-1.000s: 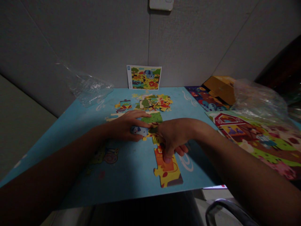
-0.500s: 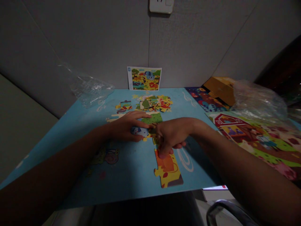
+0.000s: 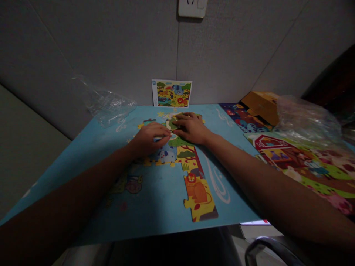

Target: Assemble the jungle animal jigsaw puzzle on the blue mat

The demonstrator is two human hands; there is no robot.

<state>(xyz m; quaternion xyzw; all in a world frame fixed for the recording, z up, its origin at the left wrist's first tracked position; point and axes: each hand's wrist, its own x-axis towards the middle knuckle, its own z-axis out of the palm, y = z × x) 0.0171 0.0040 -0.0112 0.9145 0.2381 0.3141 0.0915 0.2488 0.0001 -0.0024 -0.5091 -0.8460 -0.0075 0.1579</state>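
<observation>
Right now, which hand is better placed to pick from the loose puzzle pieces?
Likely right: the right hand is spread over the loose puzzle pieces, while the left hand covers part of the joined puzzle.

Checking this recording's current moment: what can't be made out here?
- Head view: most of the loose puzzle pieces, hidden by the right grip; whether it pinches one is unclear.
- Head view: part of the joined jigsaw, covered by the left grip.
- Head view: print down the animal picture card's left margin, too small to read.
- Head view: the wall socket's top, cut off by the upper edge.
</observation>
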